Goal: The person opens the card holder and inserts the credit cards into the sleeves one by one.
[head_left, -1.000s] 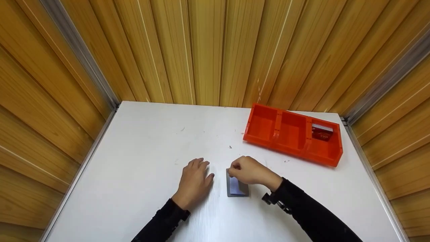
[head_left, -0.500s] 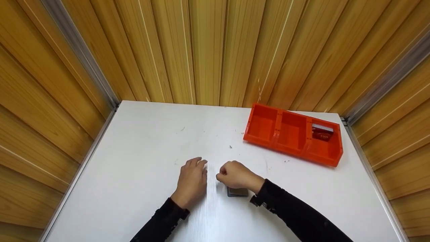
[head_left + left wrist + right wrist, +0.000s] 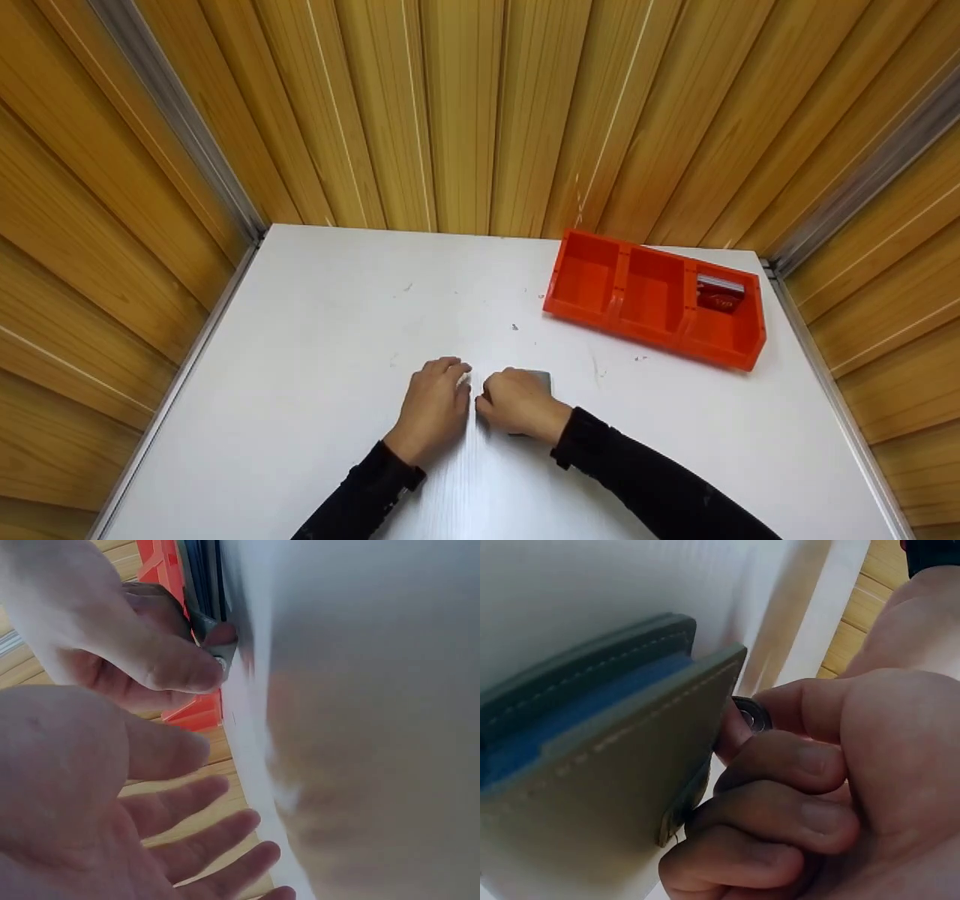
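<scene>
A grey-green card holder [image 3: 541,382] with stitched edges lies on the white table, mostly hidden under my right hand [image 3: 517,405] in the head view. Blue shows between its two covers in the right wrist view, where the near cover [image 3: 607,787] stands close to the lens. My right thumb and index finger pinch the end of its strap, which carries a round metal snap [image 3: 754,714]; the other fingers are curled. Just to the left, my left hand [image 3: 433,409] rests by the table with relaxed, spread fingers and holds nothing. The left wrist view shows the strap [image 3: 225,656] between the right fingers.
An orange-red bin [image 3: 652,300] with 3 compartments stands at the back right of the white table [image 3: 337,300]. A dark red pack of cards [image 3: 720,294] stands in its right compartment. Wood-patterned walls [image 3: 457,112] enclose the back and sides.
My right hand has moved from the card holder's far end left and nearer, over its left edge. The blue inner face seen earlier is now hidden in the head view. My left hand has barely shifted.
</scene>
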`<action>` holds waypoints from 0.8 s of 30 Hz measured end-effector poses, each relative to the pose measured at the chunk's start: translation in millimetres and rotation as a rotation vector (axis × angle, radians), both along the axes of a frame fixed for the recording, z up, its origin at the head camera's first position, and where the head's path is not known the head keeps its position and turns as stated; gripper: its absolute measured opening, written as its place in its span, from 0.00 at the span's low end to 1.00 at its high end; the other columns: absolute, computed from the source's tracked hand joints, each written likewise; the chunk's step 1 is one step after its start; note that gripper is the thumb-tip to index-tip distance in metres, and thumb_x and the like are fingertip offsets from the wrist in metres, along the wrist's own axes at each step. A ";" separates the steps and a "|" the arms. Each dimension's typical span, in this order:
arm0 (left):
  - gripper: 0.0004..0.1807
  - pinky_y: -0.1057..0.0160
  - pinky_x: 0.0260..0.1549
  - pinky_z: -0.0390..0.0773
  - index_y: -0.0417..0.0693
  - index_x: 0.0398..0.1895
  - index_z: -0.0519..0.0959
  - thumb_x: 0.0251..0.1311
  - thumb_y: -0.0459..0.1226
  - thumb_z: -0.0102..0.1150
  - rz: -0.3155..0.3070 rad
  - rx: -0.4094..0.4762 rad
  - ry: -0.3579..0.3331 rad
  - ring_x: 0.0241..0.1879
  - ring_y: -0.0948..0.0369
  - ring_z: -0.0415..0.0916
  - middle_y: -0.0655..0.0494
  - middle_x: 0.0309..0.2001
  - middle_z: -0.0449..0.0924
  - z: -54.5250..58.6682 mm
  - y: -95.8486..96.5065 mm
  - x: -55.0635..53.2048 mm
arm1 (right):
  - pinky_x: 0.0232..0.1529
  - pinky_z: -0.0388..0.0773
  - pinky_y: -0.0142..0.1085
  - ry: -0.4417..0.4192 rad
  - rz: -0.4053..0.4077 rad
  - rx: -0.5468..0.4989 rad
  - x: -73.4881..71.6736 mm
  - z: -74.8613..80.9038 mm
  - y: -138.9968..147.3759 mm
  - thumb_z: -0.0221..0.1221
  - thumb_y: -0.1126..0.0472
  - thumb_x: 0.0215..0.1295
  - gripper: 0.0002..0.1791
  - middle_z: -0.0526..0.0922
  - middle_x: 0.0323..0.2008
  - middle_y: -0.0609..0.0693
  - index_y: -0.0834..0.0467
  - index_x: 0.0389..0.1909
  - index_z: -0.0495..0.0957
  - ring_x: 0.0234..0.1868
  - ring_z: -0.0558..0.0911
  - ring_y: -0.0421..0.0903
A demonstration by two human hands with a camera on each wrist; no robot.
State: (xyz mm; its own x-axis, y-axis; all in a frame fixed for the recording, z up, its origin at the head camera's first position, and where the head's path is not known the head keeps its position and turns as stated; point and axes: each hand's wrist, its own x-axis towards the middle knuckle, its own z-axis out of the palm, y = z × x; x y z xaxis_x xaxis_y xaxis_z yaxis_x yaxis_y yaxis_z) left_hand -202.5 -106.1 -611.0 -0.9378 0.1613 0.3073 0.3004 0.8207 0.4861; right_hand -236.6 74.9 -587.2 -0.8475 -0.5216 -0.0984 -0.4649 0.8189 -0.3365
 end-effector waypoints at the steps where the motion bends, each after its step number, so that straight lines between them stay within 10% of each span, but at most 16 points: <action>1: 0.12 0.39 0.56 0.82 0.42 0.54 0.88 0.71 0.33 0.68 -0.005 0.008 0.000 0.59 0.43 0.85 0.43 0.57 0.88 -0.4 0.8 0.1 | 0.26 0.67 0.40 0.005 0.011 -0.011 0.3 0.8 1.7 0.62 0.53 0.69 0.20 0.78 0.17 0.46 0.51 0.15 0.78 0.26 0.79 0.47; 11: 0.08 0.41 0.57 0.81 0.44 0.50 0.90 0.71 0.34 0.68 0.009 0.012 0.014 0.56 0.46 0.86 0.47 0.52 0.90 1.7 3.8 -1.4 | 0.31 0.66 0.33 -0.159 0.078 -0.202 -4.2 20.7 32.9 0.62 0.54 0.76 0.22 0.67 0.17 0.36 0.47 0.17 0.75 0.25 0.70 0.37; 24: 0.09 0.41 0.55 0.80 0.44 0.50 0.89 0.71 0.33 0.67 0.005 0.040 -0.012 0.53 0.46 0.87 0.47 0.51 0.90 4.1 2.7 0.0 | 0.40 0.73 0.41 -0.101 -0.290 -0.123 -24.1 36.6 97.0 0.65 0.53 0.70 0.10 0.83 0.28 0.47 0.52 0.31 0.87 0.33 0.78 0.47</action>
